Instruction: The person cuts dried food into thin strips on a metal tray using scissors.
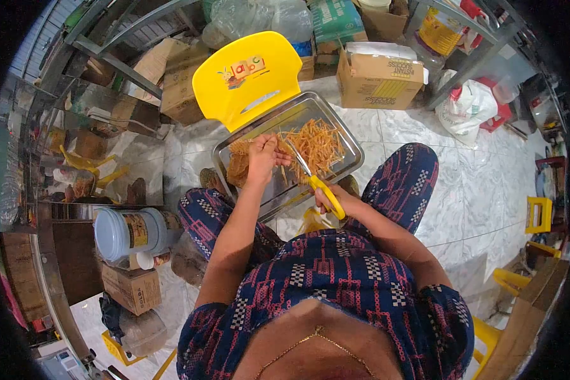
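My left hand (266,157) is closed over the left part of a metal tray (356,149), gripping a piece of flat orange-brown dried food whose kind I cannot make out. My right hand (339,197) is wrapped round the yellow handles of a pair of scissors (326,195). The blades point up and left, reaching beside the fingers of my left hand. A pile of thin orange-brown strips (318,142) lies in the tray to the right of the blades. Flat uncut pieces (237,170) rest at the tray's left side, partly behind my left hand.
The tray sits on a yellow chair (247,76) with a printed backrest, between my knees. Cardboard boxes (380,79) stand beyond it. To the left are blue-grey buckets (117,234) above another carton (131,288). A white plastic bag (465,111) lies on the tiled floor at right.
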Tool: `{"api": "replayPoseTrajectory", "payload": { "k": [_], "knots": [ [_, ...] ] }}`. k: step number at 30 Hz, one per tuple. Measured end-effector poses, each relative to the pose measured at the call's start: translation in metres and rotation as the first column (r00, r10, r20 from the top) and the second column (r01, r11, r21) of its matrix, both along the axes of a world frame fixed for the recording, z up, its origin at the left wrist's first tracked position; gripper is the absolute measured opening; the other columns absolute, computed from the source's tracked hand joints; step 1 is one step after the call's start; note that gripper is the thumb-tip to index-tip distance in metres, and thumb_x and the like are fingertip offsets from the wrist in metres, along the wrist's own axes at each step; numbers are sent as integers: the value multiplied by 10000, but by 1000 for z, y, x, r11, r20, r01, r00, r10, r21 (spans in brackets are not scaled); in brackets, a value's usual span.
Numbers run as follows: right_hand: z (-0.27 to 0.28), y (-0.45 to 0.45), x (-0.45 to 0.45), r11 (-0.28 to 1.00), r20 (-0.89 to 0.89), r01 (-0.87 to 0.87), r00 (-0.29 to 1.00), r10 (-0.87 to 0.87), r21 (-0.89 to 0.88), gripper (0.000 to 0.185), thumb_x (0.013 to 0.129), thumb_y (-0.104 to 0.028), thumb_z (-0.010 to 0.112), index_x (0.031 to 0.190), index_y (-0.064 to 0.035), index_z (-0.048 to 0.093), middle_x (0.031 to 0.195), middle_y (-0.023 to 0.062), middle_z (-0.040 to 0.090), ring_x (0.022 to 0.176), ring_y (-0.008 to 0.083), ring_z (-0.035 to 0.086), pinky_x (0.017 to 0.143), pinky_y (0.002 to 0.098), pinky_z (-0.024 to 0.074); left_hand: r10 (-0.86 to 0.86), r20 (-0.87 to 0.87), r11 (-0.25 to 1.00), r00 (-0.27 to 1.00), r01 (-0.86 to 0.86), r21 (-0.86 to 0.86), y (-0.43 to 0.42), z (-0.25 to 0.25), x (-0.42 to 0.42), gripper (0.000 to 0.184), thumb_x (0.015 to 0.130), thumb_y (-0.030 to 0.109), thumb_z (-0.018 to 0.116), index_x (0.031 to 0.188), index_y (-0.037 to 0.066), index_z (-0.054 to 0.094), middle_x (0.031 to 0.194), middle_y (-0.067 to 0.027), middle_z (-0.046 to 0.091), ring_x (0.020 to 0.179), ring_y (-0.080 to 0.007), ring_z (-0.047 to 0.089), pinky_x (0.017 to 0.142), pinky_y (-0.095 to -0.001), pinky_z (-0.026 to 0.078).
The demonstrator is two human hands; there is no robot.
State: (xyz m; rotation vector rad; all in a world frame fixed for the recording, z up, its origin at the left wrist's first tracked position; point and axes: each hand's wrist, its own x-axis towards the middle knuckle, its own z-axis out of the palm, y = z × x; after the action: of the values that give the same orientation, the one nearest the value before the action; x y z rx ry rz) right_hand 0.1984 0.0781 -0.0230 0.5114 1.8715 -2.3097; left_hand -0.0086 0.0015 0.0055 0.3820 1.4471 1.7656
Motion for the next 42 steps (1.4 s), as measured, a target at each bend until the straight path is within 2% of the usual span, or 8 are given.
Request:
{"api": "replayPoseTrajectory", "payload": {
  "k": [12,15,20,26,32,36,38,42],
  "knots": [
    [12,-3,1,998,29,48,998,-47,-47,505,833,-413,471,1164,-48,362,661,-14,430,511,72,431,465,202,399,-4,-14,1000,1000,4,-14,0,-2,0,212,855,196,476,932,-1,453,700,-101,516,519,-222,572,429,-305,501],
    [3,-3,1,998,43,54,998,-55,34,469,836,-400,472,1138,-54,378,631,-22,424,477,70,427,437,204,391,5,-26,999,1000,-6,-50,1,2,2,197,859,193,470,918,7,449,674,-101,516,511,-222,574,426,-300,499],
    [15,-1,2,984,61,105,993,-97,-146,348,820,-367,521,994,-72,462,585,-28,443,435,53,429,393,200,361,3,-20,999,1000,-4,-54,2,1,2,184,863,197,459,888,16,441,644,-110,536,501,-221,577,419,-288,493],
    [19,1,3,990,152,144,978,-143,0,284,790,-328,581,895,-70,527,575,-19,464,436,53,428,391,209,355,-24,-8,998,1000,24,-56,1,0,1,191,862,206,458,887,17,452,645,-118,547,506,-216,577,429,-301,495],
    [26,1,3,982,130,158,977,-171,104,324,779,-336,596,928,-56,530,622,6,491,470,58,440,419,211,362,-24,-4,998,1000,23,-60,1,2,2,192,882,193,413,907,7,450,645,-100,535,500,-192,572,422,-273,488],
    [10,2,4,991,128,106,985,-115,80,369,793,-371,564,960,-46,512,646,11,491,483,69,452,428,218,369,-36,11,997,999,37,-62,1,2,2,182,880,175,407,909,0,449,653,-108,542,509,-196,575,426,-275,489],
    [-3,0,5,994,11,72,997,-73,84,413,809,-411,520,990,-42,484,645,7,482,485,77,455,428,217,376,-71,-33,993,997,68,-93,1,1,2,169,879,164,406,895,1,450,670,-115,550,515,-195,577,430,-276,491],
    [0,-1,3,997,76,70,995,-71,17,425,818,-432,489,998,-49,464,638,1,473,481,78,455,423,214,382,-161,24,984,987,162,-73,1,-10,9,143,864,148,424,892,12,457,691,-128,564,521,-217,590,444,-297,504]
  ]
}}
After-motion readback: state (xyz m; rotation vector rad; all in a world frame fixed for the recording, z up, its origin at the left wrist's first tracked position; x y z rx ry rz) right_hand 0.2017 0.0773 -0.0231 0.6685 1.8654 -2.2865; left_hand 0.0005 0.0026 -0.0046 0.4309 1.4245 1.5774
